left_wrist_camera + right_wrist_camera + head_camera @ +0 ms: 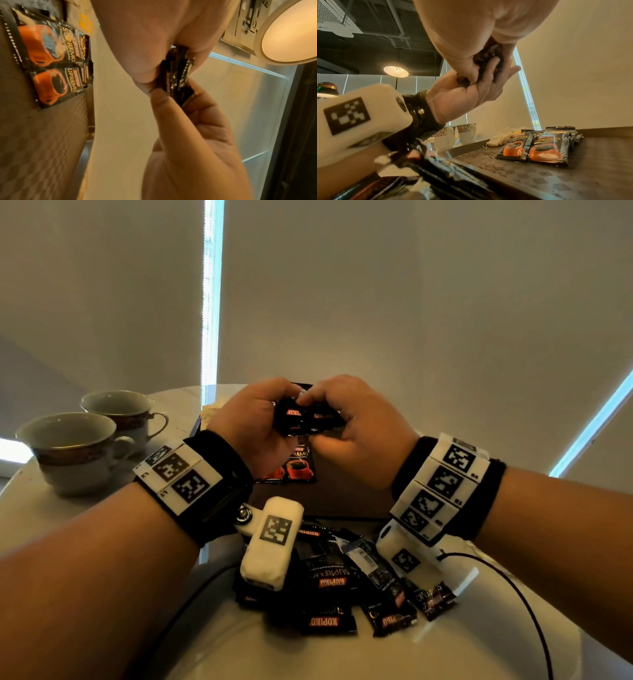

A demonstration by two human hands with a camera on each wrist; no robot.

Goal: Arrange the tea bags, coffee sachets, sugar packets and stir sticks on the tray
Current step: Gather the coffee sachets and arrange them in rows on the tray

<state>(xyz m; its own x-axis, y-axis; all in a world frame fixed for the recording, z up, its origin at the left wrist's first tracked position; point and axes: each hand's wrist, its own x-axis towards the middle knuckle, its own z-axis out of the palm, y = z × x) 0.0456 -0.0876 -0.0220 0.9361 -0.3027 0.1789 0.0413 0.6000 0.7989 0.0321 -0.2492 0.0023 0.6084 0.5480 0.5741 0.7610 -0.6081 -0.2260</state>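
- Up front in the head view: left hand (253,422) and right hand (356,422) brought together above the tray (342,494), both pinching one small bundle of black coffee sachets (306,417), thumbs on top.
- Same view, below the hands: two sachets on the tray (296,465), face up, red cups printed on them.
- Near edge of the white table (496,645): loose pile of sachets (329,587), off the tray, partly hidden by the wrist cameras.
- Far left: two teacups (89,436), touching, well apart from the tray.
- Left wrist view: left hand (154,40) clamped on the bundle (178,73) from above, right hand (193,135) meeting it from below, thumb against the bundle's edge; two sachets on the tray (51,65) lying side by side on the chequered tray (42,148).
- Right wrist view: right hand (471,33) gripping the dark bundle (488,56), left hand (462,97) cupped under it; both on-tray sachets (534,147) overlapping slightly, pale tea bags (503,136) just behind them, teacups (455,134) beyond the tray (556,180) rim.
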